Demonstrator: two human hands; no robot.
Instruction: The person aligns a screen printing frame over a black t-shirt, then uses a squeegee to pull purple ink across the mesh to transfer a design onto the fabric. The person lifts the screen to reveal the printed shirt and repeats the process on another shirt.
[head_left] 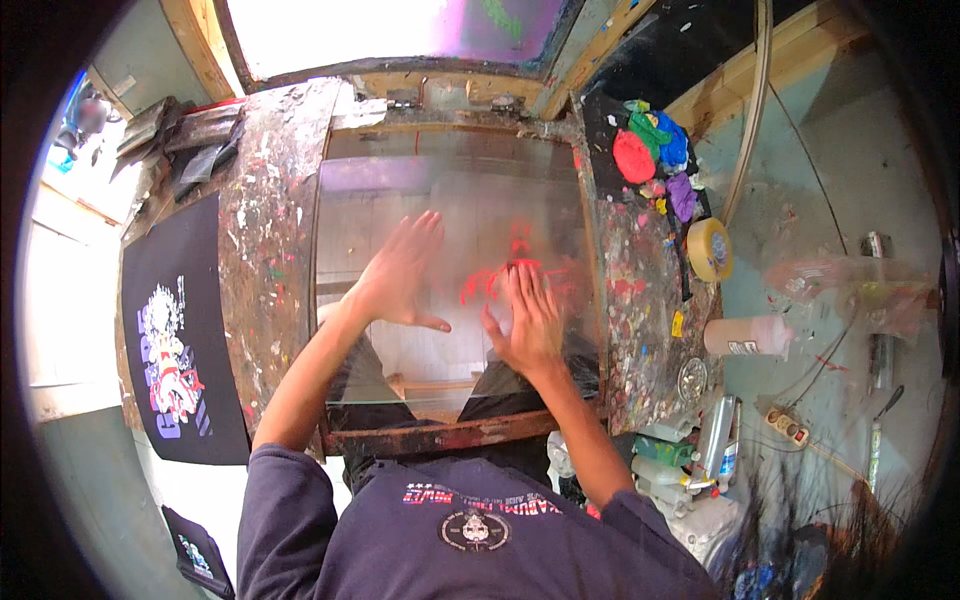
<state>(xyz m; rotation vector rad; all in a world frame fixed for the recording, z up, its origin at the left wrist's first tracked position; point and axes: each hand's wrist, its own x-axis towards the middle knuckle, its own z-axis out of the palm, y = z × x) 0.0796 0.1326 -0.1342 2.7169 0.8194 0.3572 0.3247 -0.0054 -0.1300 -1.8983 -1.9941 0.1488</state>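
A cloudy transparent pane point(355, 250) is set in a stained wooden frame at the centre. My left hand point(395, 280) is spread over its left half, fingers apart. To the right, my right hand point(525, 315) lies over red marks point(520, 240) on the pane, fingers stretched out close together and thumb apart. A pale patch shows beneath the right fingers; whether it is a separate thing I cannot tell.
Paint-spattered boards point(270, 300) flank the pane. A printed black fabric panel point(200, 280) lies left. At right sit colourful lumps point(635, 155), a yellow tape roll point(708, 250), a pinkish cylindrical container point(745, 336) and a power strip point(786, 426). Cans point(715, 445) stand lower right.
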